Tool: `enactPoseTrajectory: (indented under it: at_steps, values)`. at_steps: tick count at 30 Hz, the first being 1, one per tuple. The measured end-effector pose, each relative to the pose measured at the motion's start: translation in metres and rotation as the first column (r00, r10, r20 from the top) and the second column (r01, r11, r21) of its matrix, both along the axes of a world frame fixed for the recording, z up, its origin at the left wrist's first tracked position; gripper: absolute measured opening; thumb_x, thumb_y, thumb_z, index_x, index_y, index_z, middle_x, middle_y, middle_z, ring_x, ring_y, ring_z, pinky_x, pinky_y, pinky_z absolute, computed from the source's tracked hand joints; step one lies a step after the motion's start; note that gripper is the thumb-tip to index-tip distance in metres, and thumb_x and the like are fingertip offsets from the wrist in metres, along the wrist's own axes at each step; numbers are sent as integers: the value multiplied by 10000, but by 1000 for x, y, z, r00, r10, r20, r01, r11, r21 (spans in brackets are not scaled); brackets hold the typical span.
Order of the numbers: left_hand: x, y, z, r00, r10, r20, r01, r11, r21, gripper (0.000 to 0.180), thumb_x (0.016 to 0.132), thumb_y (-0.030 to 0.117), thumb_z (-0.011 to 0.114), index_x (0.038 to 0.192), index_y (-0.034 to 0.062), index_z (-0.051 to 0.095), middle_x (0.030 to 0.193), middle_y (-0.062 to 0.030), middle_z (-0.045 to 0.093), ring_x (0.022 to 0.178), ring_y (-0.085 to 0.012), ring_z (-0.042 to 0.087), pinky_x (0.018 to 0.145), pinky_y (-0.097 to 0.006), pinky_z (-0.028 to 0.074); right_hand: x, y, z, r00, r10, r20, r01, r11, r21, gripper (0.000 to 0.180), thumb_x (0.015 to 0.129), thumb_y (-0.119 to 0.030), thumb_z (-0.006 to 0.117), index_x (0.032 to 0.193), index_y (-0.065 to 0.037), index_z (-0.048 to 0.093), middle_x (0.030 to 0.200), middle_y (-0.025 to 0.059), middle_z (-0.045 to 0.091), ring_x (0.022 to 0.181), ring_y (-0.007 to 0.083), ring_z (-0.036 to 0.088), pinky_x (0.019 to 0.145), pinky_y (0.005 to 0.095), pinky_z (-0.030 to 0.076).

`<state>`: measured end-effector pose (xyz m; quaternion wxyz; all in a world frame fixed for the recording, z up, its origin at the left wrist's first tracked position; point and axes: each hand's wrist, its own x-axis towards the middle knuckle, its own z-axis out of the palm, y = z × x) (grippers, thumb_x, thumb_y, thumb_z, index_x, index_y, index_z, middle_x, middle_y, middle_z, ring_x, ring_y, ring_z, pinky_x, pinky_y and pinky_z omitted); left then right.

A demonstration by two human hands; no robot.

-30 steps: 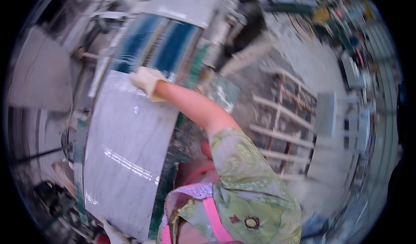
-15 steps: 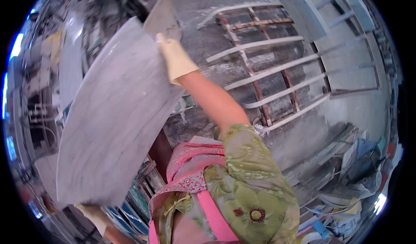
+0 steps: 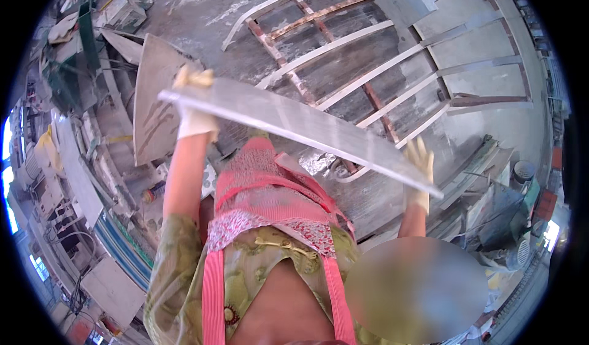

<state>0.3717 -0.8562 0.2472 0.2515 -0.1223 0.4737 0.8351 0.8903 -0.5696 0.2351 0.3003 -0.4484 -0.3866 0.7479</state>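
**A:** What have I got in the hands right now?

**B:** From where I sit at the feed, I have one long grey stone slab [image 3: 300,127] held up between both hands, seen nearly edge-on. It runs across the middle of the view, from about ten o'clock down toward four o'clock, tilted so the left end sits higher than the right.

**A:** And the grip on each end?

**B:** My left hand [image 3: 195,109], in a pale yellowish glove, is at ten o'clock of centre, closed around the slab's upper left end, fingers curled over the top edge. My right hand [image 3: 419,173], also gloved, is out at about three o'clock, just short of the lower right tip; its fingers stand up behind the slab and press against it. I cannot tell whether the thumb wraps under, since the slab hides it.

**A:** What lies around the slab?

**B:** Beyond it, toward twelve and one o'clock, a metal rack [image 3: 392,57] of pale bars with rusty cross-pieces lies on the dusty concrete floor [image 3: 202,1]. At ten o'clock, just behind the left hand, a second slab [image 3: 150,99] leans upright, its brownish face toward me. Below the held slab, at six o'clock, I see a pink apron [image 3: 270,191] over a green patterned shirt [image 3: 178,277]. A striped blue-and-green sheet [image 3: 123,247] sits at eight o'clock, well apart from the hands.
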Motion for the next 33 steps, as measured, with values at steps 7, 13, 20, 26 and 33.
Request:
enactPoseTrajectory:
  at_steps: [7, 13, 20, 26, 33]
  values:
    - [-23, 292, -9, 859, -507, -75, 502, 802, 325, 377, 985, 394, 552, 805, 73, 636, 666, -97, 641, 632, -224, 615, 677, -378, 530, 71, -56, 38, 849, -331, 412, 440, 874, -204, 757, 942, -693, 469, 1126, 10, 684, 1001, 143, 736, 888, 288, 718, 822, 404, 592]
    - [-33, 431, 34, 741, -660, -121, 663, 694, 280, 464, 962, 447, 559, 670, 90, 617, 683, -80, 611, 686, -210, 582, 694, -359, 497, -20, -44, 76, 865, -322, 384, 460, 816, -350, 502, 971, -502, 604, 1045, -7, 639, 807, 7, 567, 772, 156, 552, 869, 296, 460]
    - [-97, 510, 8, 766, -640, -59, 633, 734, 246, 439, 970, 469, 546, 756, 99, 646, 814, -79, 638, 896, -261, 589, 921, -433, 456, -49, 73, 44, 863, -307, 402, 454, 820, -349, 491, 968, -420, 630, 1226, -2, 606, 975, 13, 640, 937, 155, 606, 929, 291, 472]
    - [-161, 590, -39, 851, -519, 77, 472, 822, 319, 529, 1009, 540, 436, 939, 79, 684, 1041, -17, 664, 938, -198, 582, 894, -406, 471, -149, 237, -2, 917, -183, 355, 311, 884, -349, 609, 947, -424, 655, 1370, 0, 540, 1337, 124, 604, 1238, 220, 564, 1061, 348, 422]
    - [-242, 721, -120, 934, -356, 25, 353, 911, -212, 467, 1033, 403, 373, 1208, 75, 656, 1236, -57, 644, 1113, -225, 596, 981, -390, 480, -255, 422, -122, 951, -148, 273, 266, 842, -469, 692, 924, -448, 678, 1406, 17, 502, 1381, 138, 577, 1270, 249, 539, 1103, 370, 375]
